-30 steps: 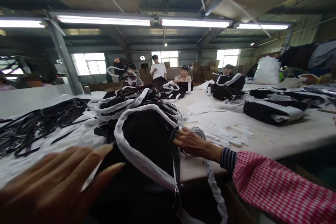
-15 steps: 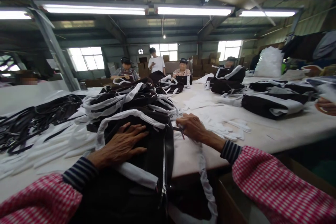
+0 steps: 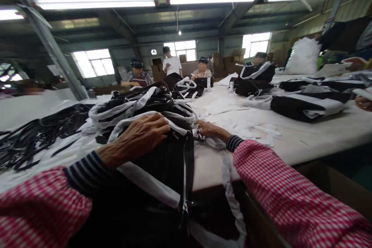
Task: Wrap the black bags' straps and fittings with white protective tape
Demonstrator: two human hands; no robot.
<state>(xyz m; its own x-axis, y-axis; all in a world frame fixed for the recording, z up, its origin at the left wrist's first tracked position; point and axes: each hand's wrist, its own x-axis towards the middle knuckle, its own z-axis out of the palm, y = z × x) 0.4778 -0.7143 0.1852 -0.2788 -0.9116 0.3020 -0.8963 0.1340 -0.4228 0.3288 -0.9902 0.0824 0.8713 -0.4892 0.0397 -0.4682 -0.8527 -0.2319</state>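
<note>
A black bag (image 3: 162, 162) with white paper wrapped round its straps lies in front of me, hanging over the table's near edge, its silver zip (image 3: 184, 178) running down the side. My left hand (image 3: 139, 133) presses on top of the bag, fingers curled over its far edge. My right hand (image 3: 207, 128) is pinched at the bag's upper right corner, on a small metal piece and a white wrapped strap (image 3: 229, 193) that hangs down off the table.
More black bags (image 3: 145, 102) are heaped just behind. Black straps (image 3: 37, 131) lie at the left, white paper strips (image 3: 261, 130) at the right, further bags (image 3: 305, 106) beyond. Several people sit at the table's far end (image 3: 171, 71). Another person's hand (image 3: 363, 102) shows at the right edge.
My left hand came down from near the camera onto the bag and slid forward to its far edge. My right hand stayed at the bag's corner, reaching slightly further away.
</note>
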